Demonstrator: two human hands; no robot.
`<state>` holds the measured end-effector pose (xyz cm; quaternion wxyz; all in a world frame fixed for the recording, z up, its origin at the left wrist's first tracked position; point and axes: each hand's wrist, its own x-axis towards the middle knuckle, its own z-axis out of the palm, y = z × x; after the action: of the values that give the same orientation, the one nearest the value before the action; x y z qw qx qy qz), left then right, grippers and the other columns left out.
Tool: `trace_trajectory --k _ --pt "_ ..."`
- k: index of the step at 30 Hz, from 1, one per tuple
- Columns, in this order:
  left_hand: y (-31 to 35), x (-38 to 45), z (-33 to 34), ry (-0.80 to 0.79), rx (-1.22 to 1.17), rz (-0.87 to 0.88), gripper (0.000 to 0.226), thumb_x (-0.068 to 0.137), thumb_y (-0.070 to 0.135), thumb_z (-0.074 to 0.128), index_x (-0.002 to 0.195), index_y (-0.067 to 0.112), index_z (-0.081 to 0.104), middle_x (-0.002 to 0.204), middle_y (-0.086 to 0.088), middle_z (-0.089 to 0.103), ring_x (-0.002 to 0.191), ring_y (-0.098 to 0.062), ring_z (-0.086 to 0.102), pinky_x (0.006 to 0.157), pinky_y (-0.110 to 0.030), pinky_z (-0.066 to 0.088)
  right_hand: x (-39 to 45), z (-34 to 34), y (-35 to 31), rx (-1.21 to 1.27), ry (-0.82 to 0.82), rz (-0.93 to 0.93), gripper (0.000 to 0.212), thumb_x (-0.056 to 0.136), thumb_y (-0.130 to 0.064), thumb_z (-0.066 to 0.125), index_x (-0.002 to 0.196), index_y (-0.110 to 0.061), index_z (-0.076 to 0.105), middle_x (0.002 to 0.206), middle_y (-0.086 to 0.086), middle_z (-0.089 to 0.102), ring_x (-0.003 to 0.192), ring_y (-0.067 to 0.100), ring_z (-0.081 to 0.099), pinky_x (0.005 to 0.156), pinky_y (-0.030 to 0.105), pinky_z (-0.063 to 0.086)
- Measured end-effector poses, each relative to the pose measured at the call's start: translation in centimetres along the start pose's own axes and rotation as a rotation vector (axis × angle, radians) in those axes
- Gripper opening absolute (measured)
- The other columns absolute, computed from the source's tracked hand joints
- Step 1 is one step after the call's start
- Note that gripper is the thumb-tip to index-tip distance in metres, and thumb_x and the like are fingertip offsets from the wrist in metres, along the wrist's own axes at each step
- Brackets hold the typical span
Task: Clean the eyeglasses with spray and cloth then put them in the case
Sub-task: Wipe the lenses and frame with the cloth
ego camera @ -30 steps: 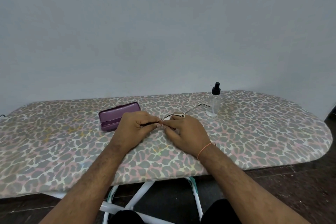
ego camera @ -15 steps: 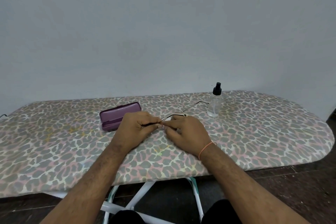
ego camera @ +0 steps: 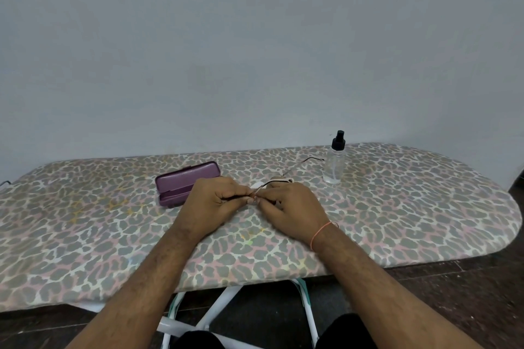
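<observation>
Pinching the eyeglasses at mid-board, both hands close their fingers on the frame — its long axis running toward the far-right spray bottle, case nearer the left hand.

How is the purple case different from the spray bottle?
The purple case lies flat and open; the spray bottle stands upright with its black cap on. The case is solid purple; the bottle is see-through. The case sits by the left hand, the bottle beyond the right hand. Both rest on the ironing board.
</observation>
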<state>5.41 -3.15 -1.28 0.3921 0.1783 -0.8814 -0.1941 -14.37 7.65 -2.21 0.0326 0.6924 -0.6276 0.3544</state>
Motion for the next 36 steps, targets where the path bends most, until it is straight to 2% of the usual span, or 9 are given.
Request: trace_trajectory --k 5,8,10,15,18,21,27,31,36 --pt "-0.14 -0.06 -0.06 0.026 -0.002 -0.012 0.018 0.088 0.016 0.089 0.106 0.019 0.089 0.094 0.013 0.083 0.084 0.001 0.077 0.078 -0.013 0.058 -0.47 -0.40 -0.04 0.047 0.023 0.113 0.030 0.091 -0.045 0.063 0.110 -0.038 0.085 0.087 -0.013 0.079 0.075 0.006 0.064 0.067 0.029 0.054" --pt "0.00 -0.04 -0.02 0.031 -0.010 -0.005 0.017 0.088 0.015 0.089 0.104 0.019 0.089 0.094 0.014 0.083 0.084 0.002 0.077 0.078 -0.012 0.057 -0.44 -0.50 -0.26 -0.067 0.022 0.158 0.050 0.090 -0.058 0.045 0.112 -0.036 0.084 0.094 -0.010 0.079 0.083 0.011 0.067 0.072 0.033 0.056" --pt "0.06 -0.05 -0.06 0.019 -0.020 -0.008 0.017 0.088 0.015 0.089 0.104 0.020 0.089 0.093 0.014 0.082 0.083 0.001 0.077 0.077 -0.012 0.056 -0.35 -0.47 -0.27 -0.114 0.023 0.141 0.054 0.093 -0.056 0.039 0.117 -0.035 0.082 0.098 -0.008 0.079 0.087 0.016 0.069 0.072 0.035 0.057" --pt "0.12 -0.06 -0.10 -0.003 -0.018 0.005 0.020 0.088 0.016 0.089 0.107 0.024 0.089 0.090 0.015 0.081 0.081 -0.002 0.076 0.074 -0.017 0.058 -0.11 -0.16 -0.10 -0.081 -0.031 0.040 0.029 0.105 -0.036 0.055 0.120 -0.031 0.079 0.098 -0.011 0.075 0.091 0.013 0.067 0.076 0.038 0.056" --pt "0.03 -0.04 -0.09 -0.004 -0.001 0.009 0.020 0.089 0.019 0.089 0.107 0.026 0.088 0.087 0.014 0.081 0.078 -0.004 0.075 0.071 -0.021 0.059 -0.19 -0.34 -0.13 0.040 -0.038 0.044 0.028 0.104 -0.036 0.060 0.122 -0.033 0.081 0.096 -0.014 0.075 0.086 0.006 0.065 0.076 0.033 0.056" --pt "-0.11 -0.03 -0.05 0.010 0.004 0.003 0.019 0.089 0.017 0.089 0.107 0.023 0.089 0.087 0.016 0.080 0.078 0.000 0.074 0.072 -0.013 0.053 -0.45 -0.66 -0.23 0.102 -0.038 0.070 0.030 0.095 -0.034 0.064 0.119 -0.035 0.083 0.088 -0.017 0.073 0.079 0.005 0.065 0.074 0.032 0.056" --pt "0.07 -0.07 -0.10 0.027 -0.017 -0.005 0.017 0.089 0.014 0.089 0.105 0.019 0.089 0.092 0.015 0.081 0.083 0.001 0.076 0.077 -0.012 0.055 -0.45 -0.54 -0.22 -0.056 -0.012 0.175 0.048 0.088 -0.055 0.048 0.119 -0.039 0.080 0.101 -0.012 0.078 0.088 0.011 0.069 0.078 0.034 0.058" --pt "0.11 -0.06 -0.11 0.015 -0.043 -0.016 0.017 0.089 0.015 0.089 0.105 0.020 0.089 0.090 0.013 0.082 0.080 -0.004 0.077 0.074 -0.014 0.055 -0.34 -0.33 -0.09 -0.088 -0.021 0.077 0.030 0.091 -0.045 0.059 0.113 -0.035 0.076 0.094 -0.012 0.069 0.092 0.018 0.064 0.072 0.035 0.052" --pt "-0.04 -0.01 -0.09 0.021 -0.023 -0.013 0.017 0.089 0.018 0.089 0.105 0.022 0.089 0.089 0.013 0.082 0.079 -0.005 0.077 0.072 -0.019 0.058 -0.16 -0.31 0.29 -0.004 -0.075 0.019 0.035 0.093 -0.034 0.066 0.126 -0.032 0.079 0.112 -0.014 0.075 0.102 0.011 0.066 0.083 0.031 0.052"
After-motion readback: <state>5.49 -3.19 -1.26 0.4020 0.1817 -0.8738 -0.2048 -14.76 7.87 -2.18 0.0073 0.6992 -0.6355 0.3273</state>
